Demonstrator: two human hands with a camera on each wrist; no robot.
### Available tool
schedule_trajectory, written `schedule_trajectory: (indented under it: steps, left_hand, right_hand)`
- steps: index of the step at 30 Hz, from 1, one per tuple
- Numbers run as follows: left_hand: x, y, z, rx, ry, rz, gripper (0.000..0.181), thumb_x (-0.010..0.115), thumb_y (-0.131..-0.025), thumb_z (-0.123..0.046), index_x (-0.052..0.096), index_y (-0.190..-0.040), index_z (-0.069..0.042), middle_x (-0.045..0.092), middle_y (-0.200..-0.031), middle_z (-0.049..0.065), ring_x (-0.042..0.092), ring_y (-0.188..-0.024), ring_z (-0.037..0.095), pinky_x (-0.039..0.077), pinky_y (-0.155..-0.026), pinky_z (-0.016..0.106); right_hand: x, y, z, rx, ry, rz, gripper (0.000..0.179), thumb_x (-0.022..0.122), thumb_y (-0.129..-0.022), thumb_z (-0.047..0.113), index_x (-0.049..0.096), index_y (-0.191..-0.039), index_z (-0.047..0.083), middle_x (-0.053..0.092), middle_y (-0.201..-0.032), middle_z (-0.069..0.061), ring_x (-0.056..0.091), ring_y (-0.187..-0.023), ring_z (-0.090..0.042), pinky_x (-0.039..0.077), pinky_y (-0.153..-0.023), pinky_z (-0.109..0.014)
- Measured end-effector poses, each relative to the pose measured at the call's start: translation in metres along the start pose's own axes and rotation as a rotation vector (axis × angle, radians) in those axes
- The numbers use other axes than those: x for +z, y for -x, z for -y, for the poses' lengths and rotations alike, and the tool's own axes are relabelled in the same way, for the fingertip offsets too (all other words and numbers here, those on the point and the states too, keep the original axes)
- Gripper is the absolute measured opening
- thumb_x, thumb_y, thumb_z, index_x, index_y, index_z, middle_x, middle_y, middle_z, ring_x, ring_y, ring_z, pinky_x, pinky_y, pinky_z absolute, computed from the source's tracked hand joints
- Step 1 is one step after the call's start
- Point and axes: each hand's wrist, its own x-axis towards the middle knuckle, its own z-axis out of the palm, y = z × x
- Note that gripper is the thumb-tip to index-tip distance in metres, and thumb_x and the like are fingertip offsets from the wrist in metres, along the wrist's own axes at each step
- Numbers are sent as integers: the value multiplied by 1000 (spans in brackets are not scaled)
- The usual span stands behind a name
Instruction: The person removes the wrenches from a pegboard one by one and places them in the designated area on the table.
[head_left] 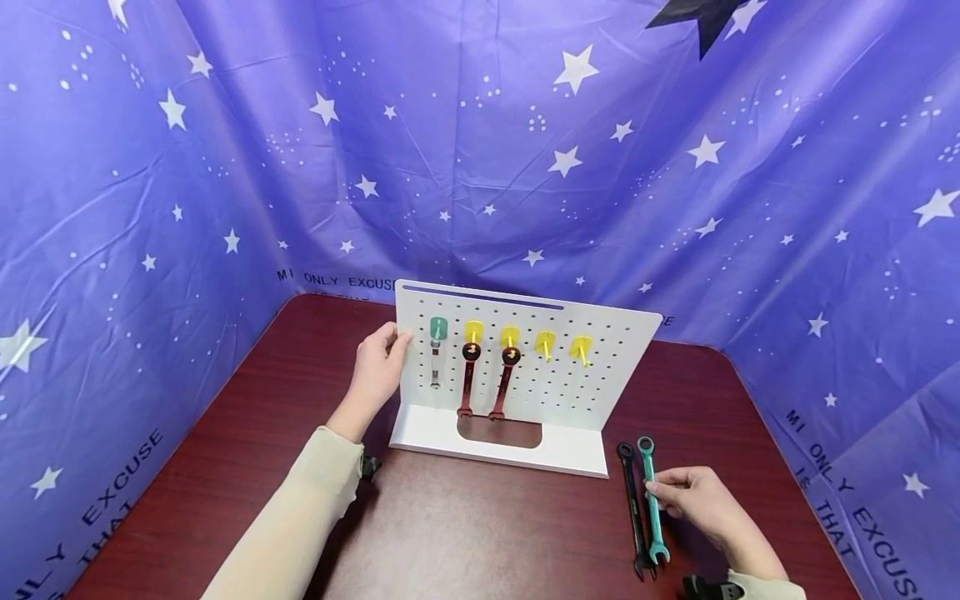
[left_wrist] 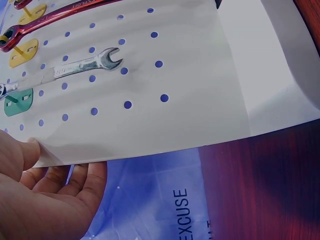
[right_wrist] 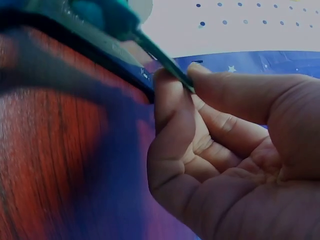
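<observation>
A white pegboard (head_left: 618, 350) stands on the table, its left edge gripped by my left hand (head_left: 378, 367), thumb on the front and fingers behind. In the head view my right hand (head_left: 701, 504) pinches a teal combination wrench (head_left: 657, 529) between thumb and fingertips, at the table's right side. Just left of it lies a black wrench (head_left: 637, 521). Two red wrenches (head_left: 467, 385) hang from yellow hooks on the board. A short silver wrench (left_wrist: 85, 65) hangs from the green hook (left_wrist: 19, 101). The right wrist view shows the teal wrench blurred, close to the camera.
Two more yellow hooks (head_left: 545, 343) on the board's right half hold nothing. The board's white base (head_left: 427, 429) has a cut-out at its front. Dark red tabletop (head_left: 480, 533) extends around it, and a purple star-printed curtain (head_left: 465, 167) encloses the back and sides.
</observation>
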Motion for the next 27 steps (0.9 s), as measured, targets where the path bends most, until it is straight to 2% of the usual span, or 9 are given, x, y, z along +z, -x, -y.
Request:
schedule_trajectory:
  steps: [6,18,21,27]
  left_hand:
    - [0,-1,2,13,-14,-3,16,62,-104,-13,66,-95,-1,71,-85,14,59,-69,23,42,-56,31]
    - [0,0,2,13,-18,-5,14,61,-103,-12,68,-99,0,72,-89,15,62,-73,25,45,-59,34]
    - [0,0,2,13,-21,-5,14,62,-103,-12,68,-99,0,72,-89,15,62,-73,25,45,-60,34]
    - [0,0,0,7,-32,-4,14,62,-103,-12,68,-99,0,72,-89,15,63,-74,25,45,-60,36]
  right_hand:
    - [-2,0,-3,0,34,0,22,67,-97,3,67,-102,-18,66,-78,-8,61,-70,-18,53,-61,-31]
    - [2,-1,-4,-5,167,-51,17,70,-94,3,72,-94,-14,62,-67,-7,56,-60,-19,47,-53,-29]
    - [4,-2,-3,21,190,-78,14,71,-93,3,73,-91,-11,61,-65,-7,53,-57,-18,45,-51,-28]
    - [6,-4,-4,64,267,-137,12,75,-90,5,74,-86,-6,66,-70,-6,60,-60,-21,47,-52,-32]
